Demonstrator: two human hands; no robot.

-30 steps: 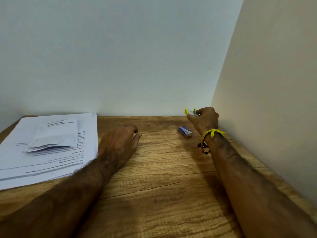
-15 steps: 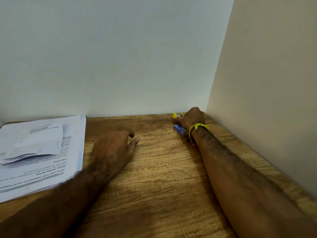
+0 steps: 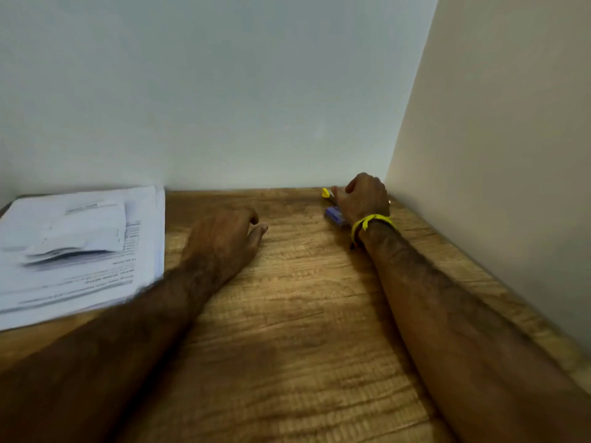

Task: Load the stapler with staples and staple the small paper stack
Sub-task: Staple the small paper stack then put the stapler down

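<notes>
My right hand (image 3: 363,199) is at the table's far right corner, fingers closed around a small yellow stapler (image 3: 325,192); only the stapler's yellow tip shows past my fingers. A small blue staple box (image 3: 334,216) lies on the table right beside that wrist, partly hidden by it. Near the table's middle my left hand (image 3: 224,241) rests palm down, holding nothing, fingers loosely spread. The small folded paper stack (image 3: 80,231) lies at the far left on top of larger printed sheets (image 3: 140,266).
The wooden table (image 3: 303,314) is boxed in by a white back wall (image 3: 256,107) and a beige side wall (image 3: 495,155) on the right. A yellow band is tied around my right wrist.
My right hand has dropped from above the table down into the back right corner, still around the stapler. My left hand has stayed in place.
</notes>
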